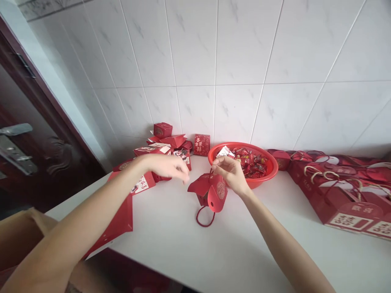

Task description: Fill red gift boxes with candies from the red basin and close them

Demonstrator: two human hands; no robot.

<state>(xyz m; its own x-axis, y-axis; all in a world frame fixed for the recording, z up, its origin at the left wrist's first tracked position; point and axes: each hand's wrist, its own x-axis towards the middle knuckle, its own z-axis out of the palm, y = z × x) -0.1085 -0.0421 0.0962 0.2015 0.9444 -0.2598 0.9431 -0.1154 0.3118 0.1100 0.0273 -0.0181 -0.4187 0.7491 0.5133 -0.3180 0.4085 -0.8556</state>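
Observation:
A small red candy box [210, 190] with its top flaps partly unfolded sits on the white table in front of me. At its top, my right hand [229, 173] is closed, thumb and finger pinching a dark red cord. A loop of the same cord [205, 217] hangs from the near side and lies on the table. My left hand [172, 166] hovers to the left of the box, apart from it. Its fingers are loosely bent downward, with nothing visible in them.
Behind the box stands a red plastic basket [271, 173] of wrapped candies. A pile of red boxes [163, 130] and flat red cardboard [120, 215] lies left. Rows of red gift boxes with cord handles [336, 195] fill the right. An open cardboard carton [21, 232] is lower left.

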